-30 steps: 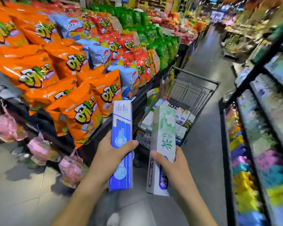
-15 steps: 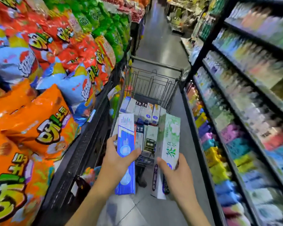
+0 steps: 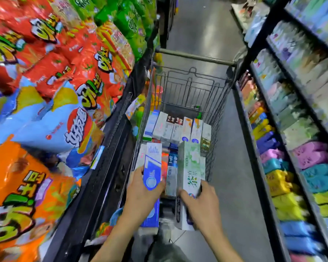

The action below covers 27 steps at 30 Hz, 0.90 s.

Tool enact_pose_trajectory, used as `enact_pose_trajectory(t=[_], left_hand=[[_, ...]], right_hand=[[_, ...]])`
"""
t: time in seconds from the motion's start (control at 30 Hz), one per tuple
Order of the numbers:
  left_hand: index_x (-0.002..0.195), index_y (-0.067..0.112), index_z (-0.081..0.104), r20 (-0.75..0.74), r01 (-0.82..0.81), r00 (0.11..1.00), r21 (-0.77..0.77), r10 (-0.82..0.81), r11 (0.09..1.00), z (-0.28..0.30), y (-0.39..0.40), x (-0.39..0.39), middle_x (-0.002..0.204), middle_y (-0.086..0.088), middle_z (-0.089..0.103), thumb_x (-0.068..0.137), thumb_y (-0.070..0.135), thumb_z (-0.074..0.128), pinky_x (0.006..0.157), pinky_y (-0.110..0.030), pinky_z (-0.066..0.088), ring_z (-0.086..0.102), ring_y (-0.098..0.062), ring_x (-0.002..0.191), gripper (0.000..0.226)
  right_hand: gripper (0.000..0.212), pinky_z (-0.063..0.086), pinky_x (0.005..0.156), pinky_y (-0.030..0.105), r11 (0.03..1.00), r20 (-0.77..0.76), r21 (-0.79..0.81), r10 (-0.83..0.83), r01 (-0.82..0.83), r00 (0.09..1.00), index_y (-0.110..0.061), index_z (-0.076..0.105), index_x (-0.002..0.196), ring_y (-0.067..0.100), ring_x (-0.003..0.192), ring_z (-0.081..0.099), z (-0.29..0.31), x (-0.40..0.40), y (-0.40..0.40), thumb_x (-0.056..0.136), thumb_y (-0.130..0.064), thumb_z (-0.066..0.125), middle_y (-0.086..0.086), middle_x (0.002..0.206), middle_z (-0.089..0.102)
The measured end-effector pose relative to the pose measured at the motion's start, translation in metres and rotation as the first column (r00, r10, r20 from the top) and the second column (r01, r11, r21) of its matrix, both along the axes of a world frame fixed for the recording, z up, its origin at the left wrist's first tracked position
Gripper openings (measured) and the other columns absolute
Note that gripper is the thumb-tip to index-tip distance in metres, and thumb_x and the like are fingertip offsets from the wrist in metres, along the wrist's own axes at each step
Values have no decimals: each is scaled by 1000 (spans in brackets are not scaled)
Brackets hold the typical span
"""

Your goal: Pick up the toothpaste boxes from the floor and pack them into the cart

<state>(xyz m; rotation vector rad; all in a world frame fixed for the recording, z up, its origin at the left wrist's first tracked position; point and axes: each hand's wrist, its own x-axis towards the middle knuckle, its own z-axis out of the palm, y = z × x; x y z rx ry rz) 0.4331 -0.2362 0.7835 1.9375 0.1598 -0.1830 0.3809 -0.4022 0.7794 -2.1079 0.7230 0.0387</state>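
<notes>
My left hand [image 3: 140,195] grips a blue-and-white toothpaste box [image 3: 152,167] held upright over the near end of the wire cart [image 3: 193,59]. My right hand [image 3: 201,201] grips a white-and-green toothpaste box [image 3: 190,167], also upright, just right of the blue one. Several toothpaste boxes [image 3: 176,127] lie packed in rows inside the cart's basket, and a grey-blue box [image 3: 171,173] stands between my two held boxes. The lower ends of both held boxes hang below my hands, outside the cart's near edge.
A rack of orange, red, blue and green snack bags [image 3: 51,91] crowds the left side, touching the cart. Dark shelves with colourful packs [image 3: 301,148] line the right. Grey aisle floor [image 3: 203,25] runs beyond the cart.
I have stepped closer to the cart. Both hands carried their boxes forward, and the boxes' upper ends now reach over the cart's near end.
</notes>
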Motion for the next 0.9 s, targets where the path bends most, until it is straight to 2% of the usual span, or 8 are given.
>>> enact_pose_trajectory(t=[0.13,0.23,0.33,0.47,0.57,0.7,0.83,0.9], left_hand=[[95,36,54,-61,4,998,75,1,997,-18,-17,42,102,4,60,78,18,81,80,-25,43,60,-12,93,37],[92,32,57,-117,-4,993,122,18,993,-40,-24,64,97,0,64,77,20,79,72,-23,44,62,-13,86,29],[85,26,56,-113,39,993,167,-20,985,-61,-26,85,84,-1,62,78,24,76,62,-21,41,58,-15,71,21],[102,18,60,-185,144,977,202,-106,969,-95,-29,111,95,-2,60,80,20,77,71,-25,42,62,-22,85,28],[107,18,60,-259,142,962,177,-93,974,-130,-28,122,99,-6,63,72,42,74,76,-35,51,63,-25,88,45],[95,29,58,-271,179,954,168,-129,969,-151,-29,129,93,-2,63,78,40,76,74,-38,53,62,-26,84,27],[106,22,60,-301,210,944,241,-133,948,-157,-31,135,98,0,65,69,54,65,79,-41,54,63,-24,88,49],[105,21,60,-327,258,930,254,-168,932,-159,-35,137,96,2,63,75,43,70,80,-37,51,60,-25,91,38]], right_hand=[[69,53,76,36,999,-119,-6,34,-35,992,-15,56,105,21,89,63,-40,57,-17,59,-65,68,3,100,63],[61,37,65,34,996,-231,13,88,-87,969,-10,46,102,24,85,53,-57,89,-19,73,-52,79,6,98,55],[56,42,67,34,997,-294,26,82,-78,952,-10,44,103,28,91,58,-77,113,-19,79,-49,77,11,105,55],[65,51,86,39,995,-396,26,100,-98,913,-8,44,121,32,111,55,-109,138,-16,81,-53,71,13,121,52],[75,49,94,41,997,-454,8,73,-78,888,-6,41,132,35,123,49,-128,151,-13,81,-55,69,17,130,50],[76,49,95,42,999,-551,-21,18,-35,834,-9,39,134,37,123,52,-144,158,-10,81,-53,70,16,135,49],[69,49,92,40,996,-576,-68,3,-52,818,-14,36,126,36,118,52,-155,154,-4,80,-50,72,16,132,49],[64,51,91,41,987,-569,-119,21,-107,822,-17,37,123,33,118,51,-159,152,-2,81,-49,73,14,129,50]])
